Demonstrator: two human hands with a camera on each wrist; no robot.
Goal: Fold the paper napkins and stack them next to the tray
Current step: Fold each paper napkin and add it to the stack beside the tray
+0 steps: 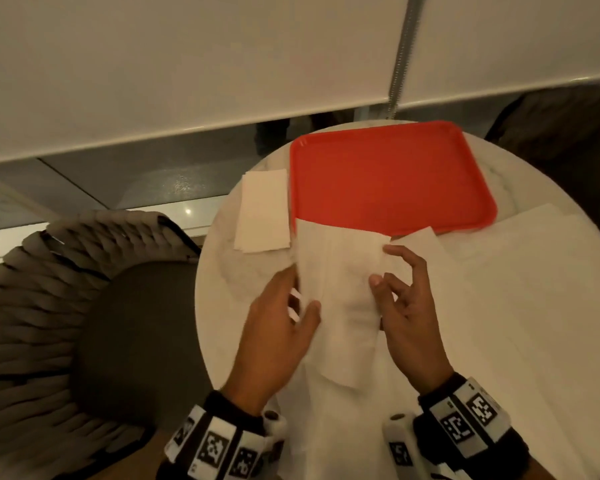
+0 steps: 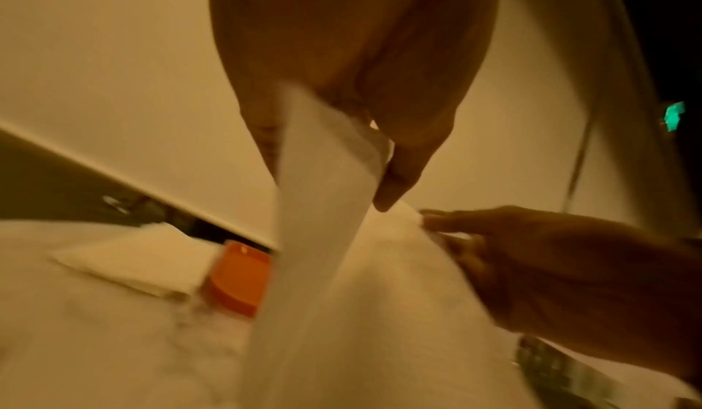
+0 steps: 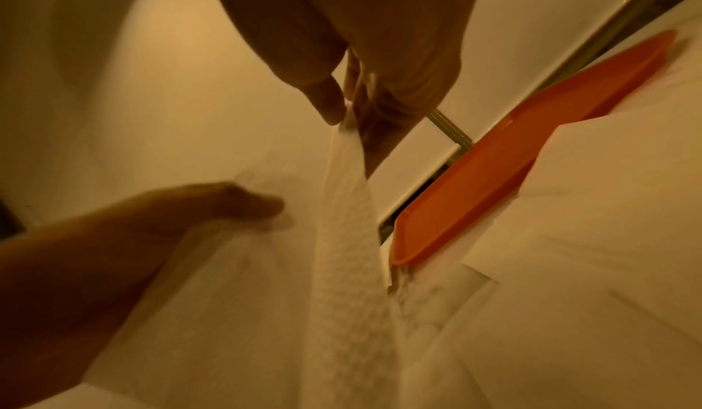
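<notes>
A white paper napkin (image 1: 340, 282) is lifted above the round table between both hands. My left hand (image 1: 284, 317) pinches its left edge; the left wrist view shows that napkin (image 2: 323, 205) running between thumb and fingers. My right hand (image 1: 395, 292) pinches its right side, and the right wrist view shows the napkin (image 3: 349, 205) hanging from the thumb and fingertips. A red tray (image 1: 388, 178) lies at the far side of the table. A small stack of folded napkins (image 1: 264, 213) lies just left of the tray.
Unfolded white napkins (image 1: 520, 292) cover the right and near part of the white round table (image 1: 219, 271), some overlapping the tray's near edge. A woven grey chair (image 1: 84, 306) stands to the left. A white blind with a bead chain (image 1: 402, 53) hangs behind.
</notes>
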